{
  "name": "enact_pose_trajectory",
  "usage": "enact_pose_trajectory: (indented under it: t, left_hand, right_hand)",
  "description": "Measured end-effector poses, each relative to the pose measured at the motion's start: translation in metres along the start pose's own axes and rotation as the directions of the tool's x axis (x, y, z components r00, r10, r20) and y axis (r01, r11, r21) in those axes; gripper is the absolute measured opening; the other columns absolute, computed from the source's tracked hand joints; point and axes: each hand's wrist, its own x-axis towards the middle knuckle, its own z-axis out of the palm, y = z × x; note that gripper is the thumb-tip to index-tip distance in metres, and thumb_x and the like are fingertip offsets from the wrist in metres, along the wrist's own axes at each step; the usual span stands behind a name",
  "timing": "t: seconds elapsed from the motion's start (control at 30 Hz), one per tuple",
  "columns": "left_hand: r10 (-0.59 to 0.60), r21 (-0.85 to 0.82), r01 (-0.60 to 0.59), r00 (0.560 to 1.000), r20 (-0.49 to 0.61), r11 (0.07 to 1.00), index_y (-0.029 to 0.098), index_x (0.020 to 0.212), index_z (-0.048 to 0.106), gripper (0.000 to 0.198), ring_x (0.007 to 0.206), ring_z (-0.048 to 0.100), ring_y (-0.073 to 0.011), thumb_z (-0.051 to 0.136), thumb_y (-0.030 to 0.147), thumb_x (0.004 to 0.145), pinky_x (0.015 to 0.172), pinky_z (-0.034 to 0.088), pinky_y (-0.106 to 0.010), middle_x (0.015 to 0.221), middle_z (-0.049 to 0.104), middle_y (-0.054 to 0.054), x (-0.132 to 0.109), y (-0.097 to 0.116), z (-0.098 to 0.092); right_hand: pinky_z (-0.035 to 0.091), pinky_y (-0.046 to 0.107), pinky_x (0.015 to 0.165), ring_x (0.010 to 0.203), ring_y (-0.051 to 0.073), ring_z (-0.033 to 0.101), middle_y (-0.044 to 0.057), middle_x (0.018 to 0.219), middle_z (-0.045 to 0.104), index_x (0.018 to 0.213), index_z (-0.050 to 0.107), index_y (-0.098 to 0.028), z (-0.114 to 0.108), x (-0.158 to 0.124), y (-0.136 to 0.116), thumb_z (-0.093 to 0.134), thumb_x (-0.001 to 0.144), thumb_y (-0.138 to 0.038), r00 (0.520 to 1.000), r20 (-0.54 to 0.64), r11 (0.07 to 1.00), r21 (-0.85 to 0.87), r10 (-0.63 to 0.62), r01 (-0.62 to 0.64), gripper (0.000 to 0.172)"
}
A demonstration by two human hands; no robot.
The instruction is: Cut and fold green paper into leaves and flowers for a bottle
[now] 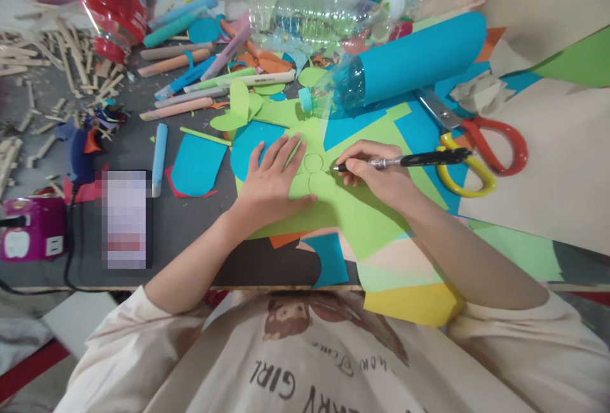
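Observation:
My right hand (376, 175) grips a black pen (419, 157), its tip close to the surface of a light green paper sheet (362, 209). On that sheet a small circle (313, 162) is drawn, with curved lines below and beside it. My left hand (274, 175) lies flat on the green paper with fingers spread, just left of the drawn circle. Partly under the left hand lies a blue paper piece (243, 146). Beyond my hands is a clear bottle wrapped in blue paper (419, 60), lying on its side with a turquoise cap.
Scissors (471, 140) with red and yellow handles lie at right. Several markers (190, 70), clear plastic bottles (305, 13) and wooden sticks (71, 51) fill the back. A glue gun (81, 152), a phone (124, 219) and a purple box (33, 229) are at left.

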Motion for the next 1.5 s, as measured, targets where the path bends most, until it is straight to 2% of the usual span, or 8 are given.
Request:
enact_pose_trajectory:
  t: [0.13,0.27,0.57,0.7,0.9,1.1,1.33,1.5]
  left_hand:
    - [-0.025,-0.004,0.025,0.999,0.025,1.000,0.012,0.155,0.029,0.088,0.152,0.022,-0.0363,0.051,0.064,0.088,0.123,0.012,-0.053,0.162,0.029,-0.018,0.0009,0.0010,-0.0018]
    - [-0.016,-0.014,0.016,1.000,0.007,1.000,0.014,0.155,0.030,0.087,0.151,0.023,-0.0354,0.053,0.063,0.087,0.123,0.013,-0.052,0.162,0.029,-0.016,0.0003,-0.0006,-0.0004]
    - [0.001,0.002,-0.001,1.000,-0.020,1.000,0.015,0.154,0.031,0.086,0.150,0.025,-0.0361,0.053,0.063,0.087,0.123,0.013,-0.052,0.161,0.031,-0.016,-0.0009,-0.0021,0.0021]
    - [-0.006,0.024,0.006,1.000,-0.007,1.000,0.013,0.155,0.030,0.087,0.150,0.025,-0.0367,0.053,0.062,0.087,0.122,0.013,-0.052,0.161,0.031,-0.017,-0.0001,-0.0006,0.0010]
    - [0.004,0.022,-0.004,1.000,-0.022,1.000,0.013,0.154,0.031,0.087,0.150,0.026,-0.0363,0.052,0.063,0.087,0.122,0.014,-0.052,0.161,0.031,-0.018,-0.0006,-0.0017,0.0025]
    - [0.011,0.015,-0.011,1.000,-0.027,1.000,0.012,0.154,0.030,0.088,0.150,0.025,-0.0374,0.054,0.063,0.087,0.122,0.014,-0.053,0.161,0.032,-0.019,-0.0008,-0.0031,0.0039]
    - [-0.001,0.006,0.001,1.000,-0.013,1.000,0.012,0.155,0.029,0.087,0.150,0.025,-0.0376,0.054,0.061,0.087,0.123,0.013,-0.053,0.160,0.032,-0.019,-0.0006,-0.0006,0.0013]
    - [-0.004,0.016,0.004,1.000,-0.012,1.000,0.011,0.154,0.031,0.087,0.150,0.025,-0.0375,0.054,0.061,0.087,0.123,0.014,-0.053,0.160,0.032,-0.019,0.0000,-0.0009,0.0021]
  right_hand:
    - [0.046,0.027,0.055,0.057,0.013,0.058,0.001,0.069,0.065,0.075,0.065,-0.020,-0.0001,-0.0012,0.0006,0.065,0.080,-0.031,0.999,0.025,0.998,-0.064,-0.028,0.029,0.013]
    - [0.042,0.029,0.057,0.060,0.014,0.056,0.002,0.071,0.066,0.073,0.064,-0.020,0.0002,-0.0021,-0.0012,0.065,0.076,-0.024,0.999,0.030,0.981,-0.187,-0.043,0.048,0.006]
    - [0.037,0.028,0.059,0.060,0.014,0.052,0.001,0.068,0.063,0.069,0.058,-0.020,0.0014,-0.0009,-0.0027,0.060,0.076,-0.021,0.994,0.067,0.961,-0.257,-0.087,0.101,0.008]
    - [0.034,0.027,0.055,0.056,0.012,0.047,0.000,0.061,0.058,0.063,0.054,-0.020,-0.0007,-0.0008,-0.0018,0.058,0.073,-0.020,0.992,0.093,0.964,-0.243,-0.087,0.107,0.011]
    - [0.034,0.028,0.055,0.055,0.012,0.045,0.000,0.064,0.060,0.066,0.057,-0.020,0.0011,-0.0008,-0.0021,0.057,0.075,-0.021,0.995,0.053,0.969,-0.227,-0.083,0.093,0.009]
    - [0.031,0.027,0.053,0.054,0.011,0.044,-0.001,0.056,0.054,0.058,0.052,-0.020,-0.0006,-0.0011,-0.0035,0.055,0.070,-0.020,0.992,0.102,0.964,-0.244,-0.080,0.103,0.013]
    - [0.034,0.027,0.056,0.057,0.012,0.047,0.000,0.061,0.058,0.061,0.053,-0.020,-0.0003,-0.0010,-0.0027,0.055,0.073,-0.022,0.993,0.076,0.962,-0.251,-0.092,0.108,0.012]
    - [0.030,0.026,0.052,0.052,0.011,0.042,-0.002,0.055,0.053,0.056,0.050,-0.020,-0.0023,-0.0013,-0.0035,0.054,0.067,-0.017,0.984,0.161,0.967,-0.231,-0.072,0.108,0.012]
